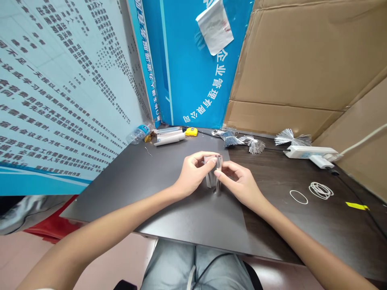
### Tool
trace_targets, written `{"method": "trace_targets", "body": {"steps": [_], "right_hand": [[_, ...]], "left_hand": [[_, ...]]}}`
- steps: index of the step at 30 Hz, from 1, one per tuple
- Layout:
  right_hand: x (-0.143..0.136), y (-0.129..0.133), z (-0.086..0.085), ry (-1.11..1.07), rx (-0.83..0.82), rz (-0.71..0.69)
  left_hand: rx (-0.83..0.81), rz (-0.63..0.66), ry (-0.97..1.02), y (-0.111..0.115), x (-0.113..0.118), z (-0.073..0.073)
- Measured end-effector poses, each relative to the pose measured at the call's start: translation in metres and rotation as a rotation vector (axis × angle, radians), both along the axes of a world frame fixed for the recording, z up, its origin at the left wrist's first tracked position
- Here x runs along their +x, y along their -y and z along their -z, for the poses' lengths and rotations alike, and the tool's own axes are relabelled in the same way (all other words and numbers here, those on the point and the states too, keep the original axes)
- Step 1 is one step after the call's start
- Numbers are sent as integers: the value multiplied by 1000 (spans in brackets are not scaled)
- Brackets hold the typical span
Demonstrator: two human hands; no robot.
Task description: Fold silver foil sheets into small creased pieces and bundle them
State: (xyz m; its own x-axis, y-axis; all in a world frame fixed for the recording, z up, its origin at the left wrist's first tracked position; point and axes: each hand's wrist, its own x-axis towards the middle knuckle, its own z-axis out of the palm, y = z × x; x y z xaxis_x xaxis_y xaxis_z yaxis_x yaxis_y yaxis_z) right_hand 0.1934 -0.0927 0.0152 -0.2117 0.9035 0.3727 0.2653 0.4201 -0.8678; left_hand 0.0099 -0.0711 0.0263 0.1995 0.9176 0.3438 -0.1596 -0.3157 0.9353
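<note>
In the middle of the head view, a small roll of shiny silver foil-like sheet (219, 173) stands roughly upright just above or on the grey mat. My left hand (193, 172) pinches its upper left part between thumb and fingers. From the other side, my right hand (238, 179) is closed on the roll's right edge, thumb in front. A looser flap of the sheet hangs at the roll's left, below my left thumb. Fingertips behind the roll are hidden. I cannot tell whether its lower end touches the mat.
Silver fringed bundles (256, 144) lie along the back, near a white power strip (313, 153). White rubber bands (321, 190) and a yellow strip (357, 206) are at right. Back left are a plastic bottle (140, 133), silvery rolls (169, 138) and a yellow tape measure (191, 131).
</note>
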Motion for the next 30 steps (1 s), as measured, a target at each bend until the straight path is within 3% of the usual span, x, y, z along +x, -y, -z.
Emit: {"method": "trace_targets", "body": {"steps": [14, 21, 30], "right_hand": [[1, 4, -6, 47, 39, 22], [3, 3, -13, -175, -7, 112], [4, 2, -18, -241, -95, 85]], "left_hand": [[-46, 42, -6, 1, 2, 4], [-88, 36, -4, 4, 4, 4], [-127, 57, -24, 8, 8, 8]]}}
